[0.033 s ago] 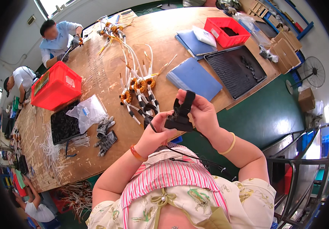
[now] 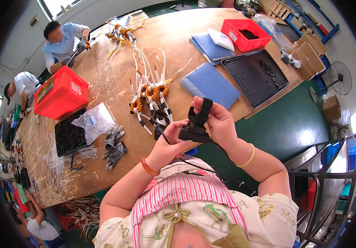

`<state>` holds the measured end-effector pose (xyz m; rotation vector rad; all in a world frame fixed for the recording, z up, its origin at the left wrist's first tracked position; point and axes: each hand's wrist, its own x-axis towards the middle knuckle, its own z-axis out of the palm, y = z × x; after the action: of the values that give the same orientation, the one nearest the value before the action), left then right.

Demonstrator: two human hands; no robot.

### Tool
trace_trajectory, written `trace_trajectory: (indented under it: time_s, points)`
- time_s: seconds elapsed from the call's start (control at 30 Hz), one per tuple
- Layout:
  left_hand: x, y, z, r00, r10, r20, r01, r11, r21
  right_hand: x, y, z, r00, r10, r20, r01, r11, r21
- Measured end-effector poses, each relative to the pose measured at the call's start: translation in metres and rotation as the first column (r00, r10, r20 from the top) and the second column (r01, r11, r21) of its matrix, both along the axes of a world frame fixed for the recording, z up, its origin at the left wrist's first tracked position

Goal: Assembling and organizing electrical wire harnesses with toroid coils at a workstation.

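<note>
Over the near edge of the workbench I hold a small black device with a strap [image 2: 193, 135]. My left hand [image 2: 170, 144] grips its boxy body, thumb along the lower side. The fingers of my right hand [image 2: 222, 126] pinch the black strap [image 2: 205, 110], which stands up in a loop. A black cable runs down from the device toward my apron. Just beyond my hands, copper-wound ring coils [image 2: 152, 92] with white-sleeved leads lie on the wood. A pair of striped grey gloves [image 2: 114, 148] rests left of my left hand.
On the workbench [image 2: 103, 89] stand a red crate [image 2: 62, 93], a black tray of small parts [image 2: 68, 134], blue folders [image 2: 211, 84], a ribbed black tray [image 2: 255, 78] and a red bin [image 2: 246, 35]. A co-worker [image 2: 64, 41] works at the far left. A metal rack [image 2: 326, 177] stands at right.
</note>
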<state>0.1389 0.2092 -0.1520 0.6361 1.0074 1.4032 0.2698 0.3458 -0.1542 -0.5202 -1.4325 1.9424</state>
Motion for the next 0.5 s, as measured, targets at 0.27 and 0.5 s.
trace_trajectory:
  time_s: [0.27, 0.5]
  points:
    - [-0.002, 0.0, -0.006, 0.945, 0.067, -0.321, -0.006, 0.982, 0.19, 0.004, 0.004, 0.006, 0.986, 0.08, -0.149, -0.136, 0.898, -0.418]
    - [-0.005, 0.005, -0.001, 0.899, 0.154, -0.411, -0.052, 0.967, 0.25, 0.003, -0.005, 0.006, 0.976, 0.195, -0.099, -0.218, 0.91, -0.352]
